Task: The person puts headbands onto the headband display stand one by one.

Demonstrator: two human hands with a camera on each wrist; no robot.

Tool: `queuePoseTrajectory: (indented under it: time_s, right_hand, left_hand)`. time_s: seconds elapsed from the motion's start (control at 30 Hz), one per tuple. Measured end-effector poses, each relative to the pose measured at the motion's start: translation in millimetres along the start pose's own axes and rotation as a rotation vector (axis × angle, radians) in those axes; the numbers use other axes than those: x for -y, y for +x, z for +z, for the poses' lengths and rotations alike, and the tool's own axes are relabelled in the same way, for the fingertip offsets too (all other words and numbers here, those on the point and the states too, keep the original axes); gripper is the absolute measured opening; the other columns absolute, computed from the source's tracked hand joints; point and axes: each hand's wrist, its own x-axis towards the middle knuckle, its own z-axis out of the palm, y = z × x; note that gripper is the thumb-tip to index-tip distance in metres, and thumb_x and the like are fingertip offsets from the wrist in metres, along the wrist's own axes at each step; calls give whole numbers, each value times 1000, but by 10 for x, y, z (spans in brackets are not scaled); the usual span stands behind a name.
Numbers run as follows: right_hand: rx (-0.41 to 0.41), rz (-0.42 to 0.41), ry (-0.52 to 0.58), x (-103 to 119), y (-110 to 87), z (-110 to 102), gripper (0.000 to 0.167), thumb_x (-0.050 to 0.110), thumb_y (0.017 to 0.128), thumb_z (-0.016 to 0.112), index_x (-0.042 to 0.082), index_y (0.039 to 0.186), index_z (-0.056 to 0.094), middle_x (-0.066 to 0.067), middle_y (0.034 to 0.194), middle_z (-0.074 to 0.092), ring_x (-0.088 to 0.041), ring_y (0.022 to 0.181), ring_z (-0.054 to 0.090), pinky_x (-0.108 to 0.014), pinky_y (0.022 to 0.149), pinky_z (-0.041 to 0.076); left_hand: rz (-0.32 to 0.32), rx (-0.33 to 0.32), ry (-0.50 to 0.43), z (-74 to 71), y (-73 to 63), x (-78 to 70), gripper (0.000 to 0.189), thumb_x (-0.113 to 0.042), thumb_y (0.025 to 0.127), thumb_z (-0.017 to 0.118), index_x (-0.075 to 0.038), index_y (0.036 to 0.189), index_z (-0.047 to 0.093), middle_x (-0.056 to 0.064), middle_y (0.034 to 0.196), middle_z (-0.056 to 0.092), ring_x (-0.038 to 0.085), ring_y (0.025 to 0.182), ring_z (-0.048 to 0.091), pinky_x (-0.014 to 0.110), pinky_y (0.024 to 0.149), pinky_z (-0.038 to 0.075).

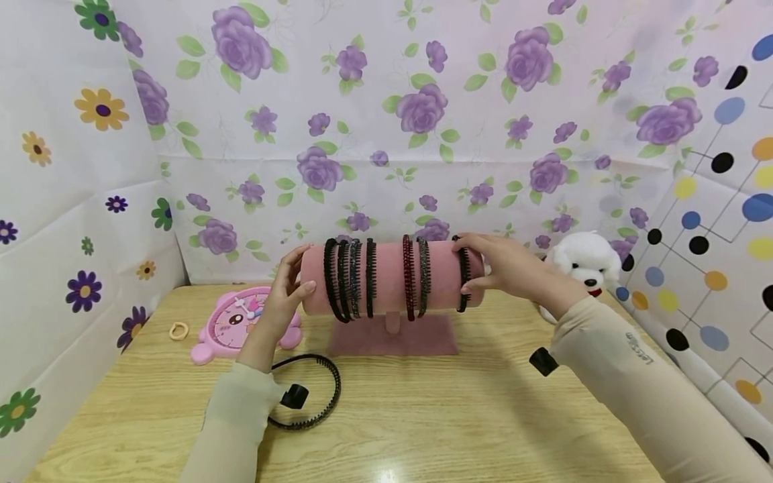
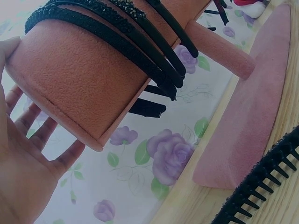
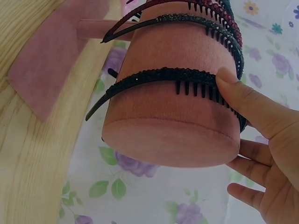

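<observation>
A pink padded roll on a T-shaped headband stand carries several toothed headbands. Its left end is held by my left hand, thumb in front and fingers behind. At the right end, my right hand pinches a black beaded headband that sits around the roll. In the right wrist view, the thumb lies on the band's edge. Left of it are a grey glittery headband and a red one. Several dark headbands cluster toward the roll's left end.
A loose black headband lies on the wooden table by my left wrist. Behind that wrist is a pink toy clock, with a small beige ring beside it. A white plush dog sits at the right; patterned cloth surrounds the table.
</observation>
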Motion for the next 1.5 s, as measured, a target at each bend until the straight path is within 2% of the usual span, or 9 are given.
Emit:
queuePoseTrajectory:
  time_s: [0.3,0.67,0.9,1.17,1.5]
  right_hand:
    - [-39,-47,-7,38,50,19,63,34,75,81,19,129,52,-14,136,56,-35,119,57,-51,98,44]
    - [-50,-25,-15,80,69,37,61,37,76,79,23,128,52,-12,132,59,-37,120,55,-55,99,42]
    - [-14,1,-22,120,93,47,60,38,78,78,26,129,51,-11,134,58,-39,124,51,-57,105,36]
    - [-22,-24,-14,171,136,57,60,39,77,78,26,129,52,-5,134,59,-34,122,55,-52,103,41]
    - [-33,-41,-12,200,186,85,61,39,75,80,25,127,52,-8,128,62,-32,117,58,-50,100,43]
  left_hand:
    - [5,-8,2,-11,-18,-10,61,-7,94,47,-21,150,27,-7,149,34,7,134,35,31,104,31]
    - [11,-2,4,2,-1,-4,61,-6,94,46,-19,150,26,-7,149,34,7,135,35,32,105,30]
    - [13,3,3,10,3,13,62,-5,94,46,-20,150,26,-7,149,35,8,135,35,32,104,30]
    - [6,-2,-5,13,-7,-7,61,-7,94,47,-19,150,26,-8,149,34,6,134,34,31,104,31]
    - [7,-2,-4,22,-5,-10,62,-6,94,47,-18,151,25,-7,149,33,6,135,33,34,105,28]
